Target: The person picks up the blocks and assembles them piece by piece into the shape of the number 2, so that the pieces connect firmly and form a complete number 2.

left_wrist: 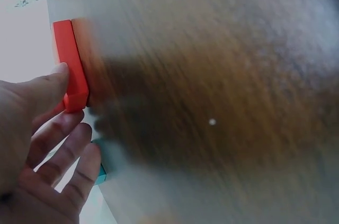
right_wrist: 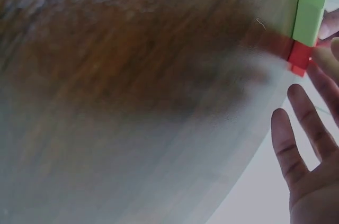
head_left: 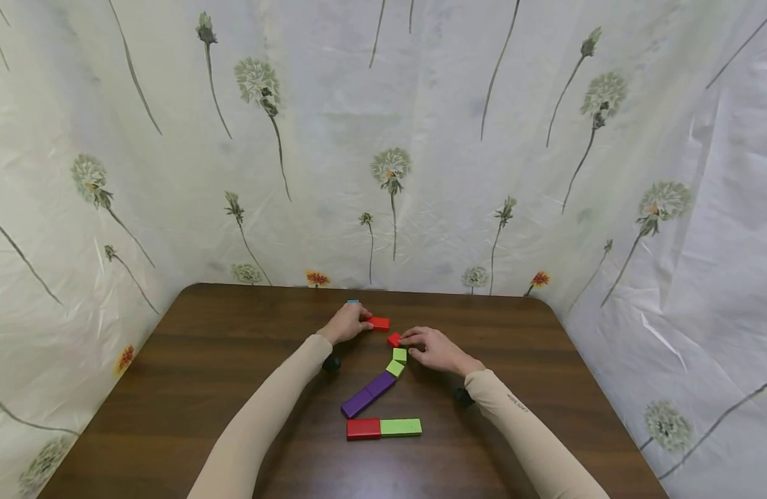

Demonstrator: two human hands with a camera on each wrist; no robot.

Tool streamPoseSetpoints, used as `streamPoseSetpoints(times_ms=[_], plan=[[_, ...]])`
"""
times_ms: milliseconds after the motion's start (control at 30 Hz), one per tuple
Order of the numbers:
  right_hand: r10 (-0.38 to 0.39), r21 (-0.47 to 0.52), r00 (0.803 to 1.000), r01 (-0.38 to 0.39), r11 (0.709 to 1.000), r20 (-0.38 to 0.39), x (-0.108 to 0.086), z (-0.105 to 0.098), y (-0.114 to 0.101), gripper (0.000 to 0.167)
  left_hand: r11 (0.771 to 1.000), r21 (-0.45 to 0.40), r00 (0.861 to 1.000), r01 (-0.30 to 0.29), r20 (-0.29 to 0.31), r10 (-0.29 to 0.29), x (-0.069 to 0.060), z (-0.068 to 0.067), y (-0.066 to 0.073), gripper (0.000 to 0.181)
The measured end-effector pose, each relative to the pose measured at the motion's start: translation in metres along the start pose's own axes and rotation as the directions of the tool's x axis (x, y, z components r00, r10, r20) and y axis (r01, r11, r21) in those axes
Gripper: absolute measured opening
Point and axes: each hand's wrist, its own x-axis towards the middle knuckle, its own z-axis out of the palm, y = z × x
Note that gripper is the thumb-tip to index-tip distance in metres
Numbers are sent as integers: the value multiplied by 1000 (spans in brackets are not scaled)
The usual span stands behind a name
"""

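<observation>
My left hand point(head_left: 348, 323) pinches a flat red block point(head_left: 379, 324) on the table's far part. In the left wrist view its thumb lies on the red block point(left_wrist: 72, 65), with fingers behind and below it. A small blue block point(head_left: 353, 301) sits just beyond this hand, partly hidden. My right hand point(head_left: 436, 350) touches another red block point(head_left: 393, 339) with its fingertips from the right. The right wrist view shows its other fingers point(right_wrist: 312, 121) spread and fairly straight beside the red block point(right_wrist: 300, 53). Two light green blocks point(head_left: 399, 355) follow toward me.
Two purple blocks point(head_left: 368, 394) continue the curved row toward the front left. Nearer me, a dark red block point(head_left: 363, 429) and a long green block point(head_left: 400, 427) lie end to end. A flower-patterned curtain point(head_left: 389, 208) surrounds the brown wooden table point(head_left: 233, 360).
</observation>
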Motion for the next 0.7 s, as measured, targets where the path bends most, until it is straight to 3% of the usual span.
streamPoseSetpoints(times_ms=[233, 700], plan=[[4, 1, 1000, -4, 1000, -9, -1, 0, -1, 31, 1000, -6, 1000, 5, 15, -5, 0, 1, -1, 32], [1, -18, 1000, -1, 1000, -9, -1, 0, -2, 30, 998, -43, 999, -42, 15, 43, -6, 0, 1, 31]])
